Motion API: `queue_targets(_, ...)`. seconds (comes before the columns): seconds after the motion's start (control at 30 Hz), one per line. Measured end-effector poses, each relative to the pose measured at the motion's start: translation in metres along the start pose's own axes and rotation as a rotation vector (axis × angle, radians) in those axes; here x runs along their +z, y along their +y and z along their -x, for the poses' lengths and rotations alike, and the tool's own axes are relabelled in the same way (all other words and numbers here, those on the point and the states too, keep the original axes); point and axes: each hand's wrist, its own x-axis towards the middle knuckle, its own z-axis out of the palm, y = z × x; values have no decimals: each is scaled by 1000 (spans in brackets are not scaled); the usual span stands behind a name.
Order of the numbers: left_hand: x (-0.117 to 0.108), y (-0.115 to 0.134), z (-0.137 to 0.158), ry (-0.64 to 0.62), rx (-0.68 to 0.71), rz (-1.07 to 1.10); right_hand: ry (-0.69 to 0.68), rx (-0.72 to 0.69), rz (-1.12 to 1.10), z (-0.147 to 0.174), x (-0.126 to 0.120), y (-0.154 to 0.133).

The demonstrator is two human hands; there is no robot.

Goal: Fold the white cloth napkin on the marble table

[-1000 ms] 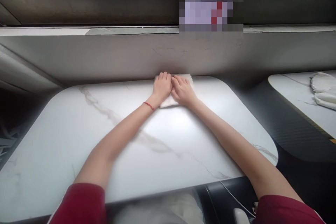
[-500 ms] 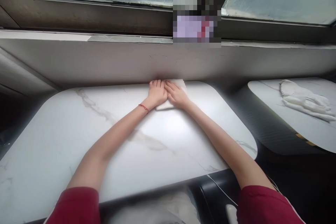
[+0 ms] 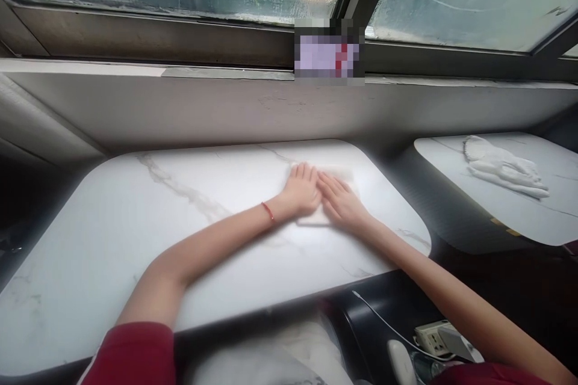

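On the white marble-patterned table (image 3: 203, 277) lies a white cloth (image 3: 314, 218), blurred by motion and partly covered by both hands. My left hand (image 3: 303, 187), with a red string bracelet (image 3: 268, 211) at its wrist, presses palm down at the cloth's left side. Beside it, my right hand (image 3: 344, 201) lies flat over the cloth's middle, fingers stretched out toward the window. The fingertips of the two hands almost meet. What lies under the palms is hidden.
A crumpled white cloth (image 3: 506, 165) rests on a second table (image 3: 537, 219) to the right. Below the near edge are a power strip (image 3: 431, 337) and a white cable (image 3: 383, 325). A wall (image 3: 217, 111) and window frame (image 3: 180, 36) stand behind.
Both hands and the cloth have slid right and nearer to me, away from the table's far edge. The view has shifted slightly, and the power strip now shows.
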Motion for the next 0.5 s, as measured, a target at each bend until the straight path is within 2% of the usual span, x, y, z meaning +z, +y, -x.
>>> queue_targets(0.13,1,35,21,-26,128,37,-25,-7,17,48,-28,-11)
queue_targets(0.23,4,54,31,-21,155,79,-73,-17,-15,66,-42,-10)
queue_targets(0.37,9,60,26,9,91,70,-84,-45,-44,60,-43,6)
queue_targets(0.5,15,42,1,31,45,74,-54,-65,-54,32,-26,34)
